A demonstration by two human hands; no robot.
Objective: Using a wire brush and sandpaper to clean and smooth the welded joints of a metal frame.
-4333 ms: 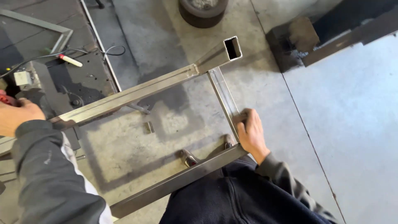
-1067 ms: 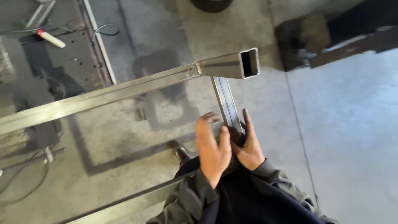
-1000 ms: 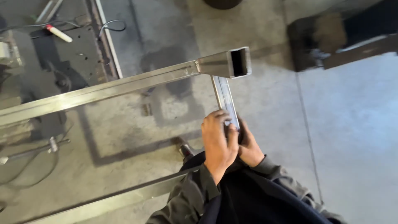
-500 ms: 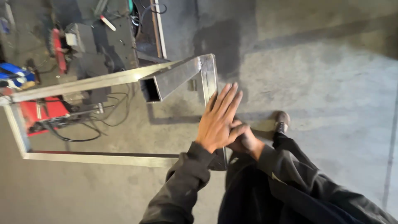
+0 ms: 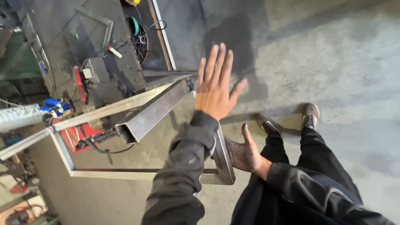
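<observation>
A rectangular steel frame (image 5: 143,173) of square tube stands tilted in front of me, one open tube end (image 5: 127,132) pointing toward the camera. My left hand (image 5: 214,85) hovers flat above the frame's right side bar, back up, fingers straight and apart, touching nothing. My right hand (image 5: 246,152) is lower, against the right side bar near the frame's corner (image 5: 225,177). Its thumb sticks up, and its fingers reach behind the tube, partly hidden by my left sleeve.
A dark metal workbench (image 5: 100,46) at upper left carries cables, a marker and small tools. Below it sit a red machine (image 5: 79,133) and a blue clamp (image 5: 56,106). My shoes (image 5: 310,114) stand on stained concrete floor at right.
My left hand has lifted off the side bar, where it lay over the right hand, and spread flat. The view swung, bringing the frame's open tube end closer. My right hand stays on the bar.
</observation>
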